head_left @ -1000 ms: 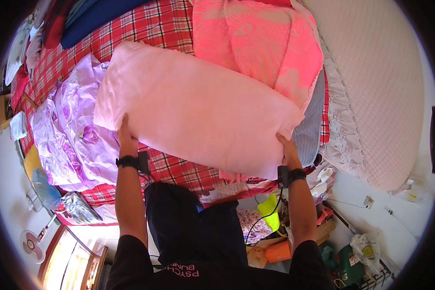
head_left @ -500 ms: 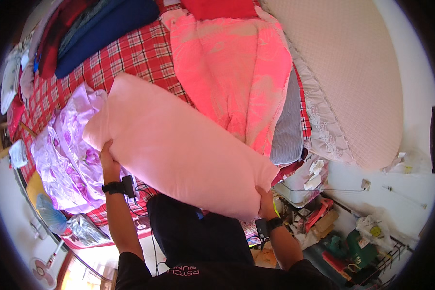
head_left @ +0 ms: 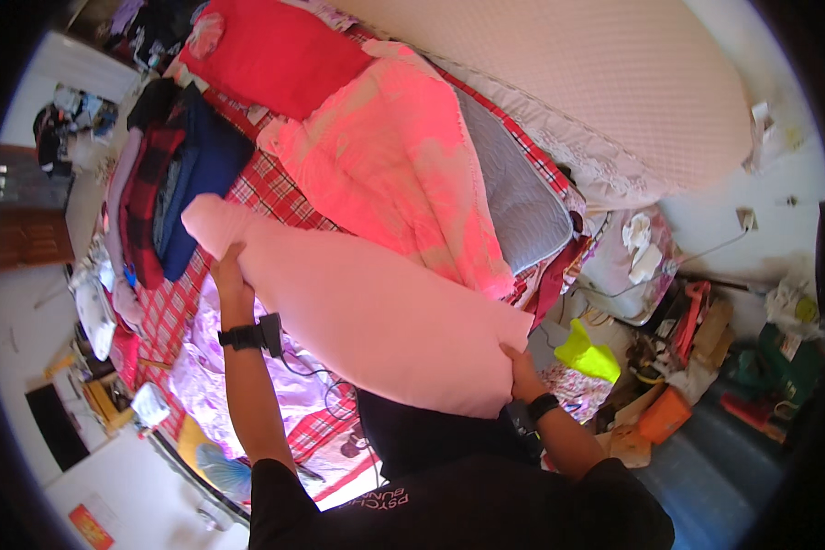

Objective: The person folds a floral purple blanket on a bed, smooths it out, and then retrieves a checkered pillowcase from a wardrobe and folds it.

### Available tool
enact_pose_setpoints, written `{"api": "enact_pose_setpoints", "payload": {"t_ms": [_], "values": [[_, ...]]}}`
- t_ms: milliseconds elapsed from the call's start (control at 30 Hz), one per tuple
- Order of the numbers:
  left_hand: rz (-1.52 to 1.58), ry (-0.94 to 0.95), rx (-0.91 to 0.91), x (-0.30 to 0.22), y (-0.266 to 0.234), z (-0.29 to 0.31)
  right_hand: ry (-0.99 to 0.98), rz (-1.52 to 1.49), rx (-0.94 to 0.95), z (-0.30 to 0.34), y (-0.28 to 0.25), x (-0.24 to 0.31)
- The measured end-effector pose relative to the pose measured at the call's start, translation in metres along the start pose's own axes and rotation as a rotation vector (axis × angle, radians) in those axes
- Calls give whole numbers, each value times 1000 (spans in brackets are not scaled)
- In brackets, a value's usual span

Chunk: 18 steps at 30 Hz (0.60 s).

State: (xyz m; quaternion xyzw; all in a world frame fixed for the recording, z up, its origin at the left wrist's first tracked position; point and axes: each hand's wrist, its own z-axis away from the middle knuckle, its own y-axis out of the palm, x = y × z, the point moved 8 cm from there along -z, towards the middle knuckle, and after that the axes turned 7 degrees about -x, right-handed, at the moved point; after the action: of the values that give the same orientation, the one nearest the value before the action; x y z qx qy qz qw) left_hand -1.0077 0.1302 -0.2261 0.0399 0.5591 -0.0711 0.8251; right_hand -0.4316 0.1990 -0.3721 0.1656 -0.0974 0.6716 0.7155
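A plump pale pink pillow (head_left: 385, 316) hangs in front of me, slanting from upper left to lower right. My left hand (head_left: 234, 275) is closed on its left end, the fingers partly hidden beneath the cloth. At the lower right corner, my right hand (head_left: 523, 374) grips the pillow, with its thumb on top. Beyond it, a pink and beige blanket (head_left: 394, 156) lies spread on the red plaid bed sheet (head_left: 270, 183). Shiny lilac flowered fabric (head_left: 211, 376) lies rumpled on the bed near my left forearm.
A red pillow (head_left: 275, 57) rests at the bed's far end, with folded dark clothes (head_left: 179, 183) to the left. A large beige quilted mattress (head_left: 605, 82) leans against the right wall. A grey pad (head_left: 513, 174) shows beside the blanket. Boxes and clutter (head_left: 697, 357) fill the right side.
My view has turned, bringing the red pillow and the far room more into sight. Both hands still hold the pillow, which now appears narrower and lies lower and further right in view.
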Motion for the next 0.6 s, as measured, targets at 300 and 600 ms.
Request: {"api": "enact_pose_setpoints", "payload": {"t_ms": [300, 600], "values": [[72, 135, 329, -154, 149, 28, -129, -376, 160, 61, 10, 89], [54, 30, 494, -53, 154, -127, -252, -514, 234, -13, 66, 108]]}}
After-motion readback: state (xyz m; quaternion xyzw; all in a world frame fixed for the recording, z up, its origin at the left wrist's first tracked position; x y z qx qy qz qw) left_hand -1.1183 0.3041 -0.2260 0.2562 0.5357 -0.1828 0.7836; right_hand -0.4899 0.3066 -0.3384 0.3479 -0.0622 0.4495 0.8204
